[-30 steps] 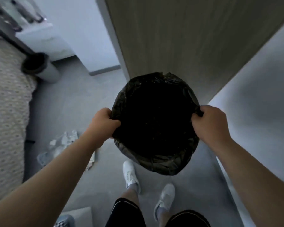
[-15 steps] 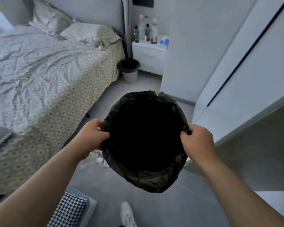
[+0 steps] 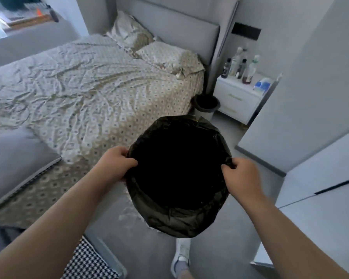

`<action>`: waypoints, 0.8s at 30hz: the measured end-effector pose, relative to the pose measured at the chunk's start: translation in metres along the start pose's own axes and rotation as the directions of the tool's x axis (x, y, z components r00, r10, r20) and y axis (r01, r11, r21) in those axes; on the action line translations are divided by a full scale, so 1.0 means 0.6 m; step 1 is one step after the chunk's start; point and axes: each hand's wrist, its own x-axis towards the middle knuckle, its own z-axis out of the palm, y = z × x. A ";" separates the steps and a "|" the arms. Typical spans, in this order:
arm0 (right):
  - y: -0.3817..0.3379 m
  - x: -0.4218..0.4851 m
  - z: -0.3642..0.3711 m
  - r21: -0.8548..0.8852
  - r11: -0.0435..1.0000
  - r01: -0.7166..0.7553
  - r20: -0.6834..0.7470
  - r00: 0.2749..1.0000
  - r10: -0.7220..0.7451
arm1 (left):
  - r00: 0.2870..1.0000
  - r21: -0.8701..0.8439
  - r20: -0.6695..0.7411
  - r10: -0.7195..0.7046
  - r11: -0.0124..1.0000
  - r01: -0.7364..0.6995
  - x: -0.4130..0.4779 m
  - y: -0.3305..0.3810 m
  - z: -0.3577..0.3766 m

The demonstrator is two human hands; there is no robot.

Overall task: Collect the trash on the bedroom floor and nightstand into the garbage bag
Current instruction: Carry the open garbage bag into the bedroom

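I hold a black garbage bag (image 3: 177, 222) spread wide in front of me, its dark mouth facing up. My left hand (image 3: 114, 161) grips the rim on the left and my right hand (image 3: 241, 176) grips the rim on the right. Pale crumpled trash (image 3: 129, 213) lies on the grey floor, mostly hidden behind the bag. At the far right the white nightstand (image 3: 236, 99) carries several bottles (image 3: 240, 66) and a blue-and-white item (image 3: 262, 85).
The bed (image 3: 85, 87) with a patterned sheet fills the left. A small bin with a dark liner (image 3: 206, 105) stands between bed and nightstand. White wardrobe panels (image 3: 318, 87) close the right side. A houndstooth cushion (image 3: 89, 262) is at the lower left.
My view has swung up and left from the floor and door to the bed and nightstand. Both hands have kept their hold on the spread bag.
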 end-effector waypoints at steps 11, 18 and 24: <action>-0.074 0.252 0.084 0.041 0.997 0.061 0.075 0.995 -0.064 | 0.980 -0.012 -0.189 -0.059 0.998 0.058 0.179 0.096 -0.051; -0.128 0.338 0.123 0.056 0.998 0.042 0.095 0.994 -0.048 | 0.981 -0.035 -0.179 -0.075 0.997 0.070 0.267 0.128 -0.105; -0.158 0.394 0.196 0.048 0.998 -0.038 0.052 0.998 0.036 | 0.995 0.001 -0.088 -0.036 0.999 0.036 0.388 0.139 -0.144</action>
